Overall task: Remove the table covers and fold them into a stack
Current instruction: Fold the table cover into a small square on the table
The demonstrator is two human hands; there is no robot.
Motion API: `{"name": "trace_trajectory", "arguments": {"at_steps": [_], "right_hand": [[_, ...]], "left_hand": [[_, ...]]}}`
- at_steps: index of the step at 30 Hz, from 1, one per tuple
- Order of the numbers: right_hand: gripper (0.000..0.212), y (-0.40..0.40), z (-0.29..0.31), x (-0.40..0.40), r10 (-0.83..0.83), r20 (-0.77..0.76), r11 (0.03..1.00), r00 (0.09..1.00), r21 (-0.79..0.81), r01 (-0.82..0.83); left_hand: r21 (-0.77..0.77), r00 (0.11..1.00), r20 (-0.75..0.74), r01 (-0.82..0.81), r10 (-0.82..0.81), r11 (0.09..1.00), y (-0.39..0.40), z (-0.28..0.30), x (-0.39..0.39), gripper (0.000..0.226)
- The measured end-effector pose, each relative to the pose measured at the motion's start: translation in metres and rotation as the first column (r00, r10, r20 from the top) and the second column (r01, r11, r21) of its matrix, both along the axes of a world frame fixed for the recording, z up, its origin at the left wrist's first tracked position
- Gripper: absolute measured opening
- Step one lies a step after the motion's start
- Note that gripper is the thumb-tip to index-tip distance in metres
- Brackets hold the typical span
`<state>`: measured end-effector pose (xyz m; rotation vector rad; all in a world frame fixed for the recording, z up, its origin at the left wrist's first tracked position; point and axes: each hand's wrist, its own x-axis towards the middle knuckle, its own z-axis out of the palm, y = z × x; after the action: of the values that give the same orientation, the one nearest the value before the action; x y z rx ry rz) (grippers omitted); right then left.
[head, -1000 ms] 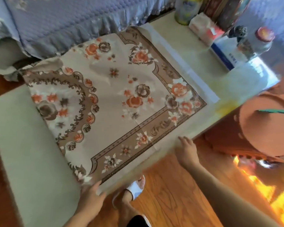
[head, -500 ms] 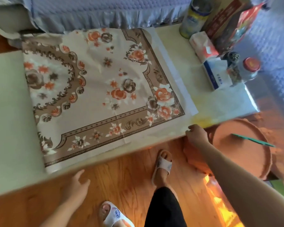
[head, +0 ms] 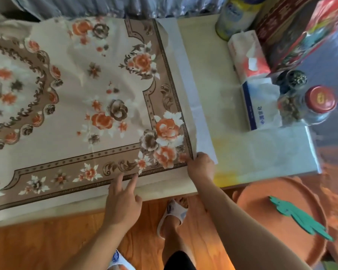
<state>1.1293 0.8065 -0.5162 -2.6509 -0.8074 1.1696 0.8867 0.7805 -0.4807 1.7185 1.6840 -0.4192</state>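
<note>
Floral table cover (head: 82,98) lies flat on the left and middle of the surface (head: 242,152), printed side up, near edge along the surface's front lip. Right hand (head: 201,166) is curled onto its near right corner, fingers closed over the edge; looks like a pinch, though the pad contact is hidden. Left hand (head: 123,199) is open, two fingers (head: 134,181) spread and pressing flat on the border strip just left of that corner, holding nothing.

Risks, as I read it:
- Lifting the corner while the left hand still pins the border: the sheet creases or buckles between the hands.
- A wide swing rightward: the tissue box (head: 248,55), blue-and-white box (head: 260,106), red-capped jar (head: 318,106) and tin can (head: 236,16) stand near that side; a flapping edge could tip the jar or the can.
- The white underside strip (head: 185,78) shows along the right edge, so it's already doubled there; an uneven pull gives a skewed fold.
- The far edge sits against the bed skirt (head: 105,6); it may snag.

Materials: cover looks like thin coated sheet, slightly glossy, soft wrinkles, orange and brown roses, tan scroll border. Surface is pale, smooth and stone-like, with a yellow stain near the front right. Wooden floor (head: 47,246) below; round terracotta-coloured tray (head: 271,221) at right with a green plastic piece (head: 299,217) on it.
</note>
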Motion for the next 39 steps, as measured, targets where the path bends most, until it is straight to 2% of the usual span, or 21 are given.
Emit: {"name": "trace_trajectory", "arguments": {"at_steps": [4,7,9,13,15,18,22,24,32,36,39], "right_hand": [[0.034,0.000,-0.005,0.027,0.015,0.195,0.996,0.981,0.081,-0.032],[0.028,-0.001,-0.007,0.045,0.049,0.267,0.997,0.962,0.037,-0.061],[0.024,-0.002,-0.007,0.052,0.040,0.225,0.998,0.974,0.046,-0.051],[0.014,-0.003,0.000,0.060,-0.189,-0.051,0.975,0.981,0.112,0.193],[0.014,-0.010,0.000,0.067,-0.233,-0.111,0.963,0.966,0.110,0.245],[0.008,-0.023,-0.001,0.070,-0.188,-0.013,0.976,0.982,0.107,0.189],[0.037,-0.034,-0.003,0.060,-0.160,0.087,0.979,0.983,0.140,0.147],[0.042,-0.036,-0.003,0.055,-0.154,0.097,0.978,0.983,0.154,0.138],[0.036,-0.033,-0.002,0.052,-0.182,0.072,0.976,0.981,0.135,0.171],[0.033,-0.032,-0.004,0.052,-0.188,0.109,0.979,0.976,0.094,0.178],[0.037,-0.026,-0.005,0.054,-0.246,0.094,0.969,0.965,0.010,0.246]], "left_hand": [[0.004,0.980,-0.083,0.182,-0.181,0.983,0.004,-0.012,0.027,0.073],[-0.073,0.981,-0.076,0.174,-0.180,0.982,0.003,-0.020,0.035,0.074],[-0.079,0.979,-0.089,0.176,-0.183,0.981,0.001,-0.022,0.036,0.075],[-0.036,0.958,-0.141,0.247,-0.249,0.968,0.001,-0.021,0.032,0.075],[-0.034,0.953,-0.153,0.258,-0.260,0.965,0.002,-0.019,0.031,0.075],[-0.049,0.946,-0.174,0.270,-0.274,0.962,0.001,-0.018,0.031,0.075],[-0.052,0.928,-0.215,0.299,-0.303,0.953,-0.001,-0.017,0.025,0.078],[-0.064,0.922,-0.231,0.303,-0.309,0.951,-0.003,-0.016,0.021,0.082],[-0.089,0.902,-0.284,0.311,-0.323,0.946,-0.009,-0.012,0.024,0.088],[-0.087,0.922,-0.266,0.268,-0.282,0.959,-0.009,-0.013,0.029,0.082],[-0.085,0.937,-0.250,0.230,-0.244,0.970,-0.008,-0.012,0.034,0.076]]}}
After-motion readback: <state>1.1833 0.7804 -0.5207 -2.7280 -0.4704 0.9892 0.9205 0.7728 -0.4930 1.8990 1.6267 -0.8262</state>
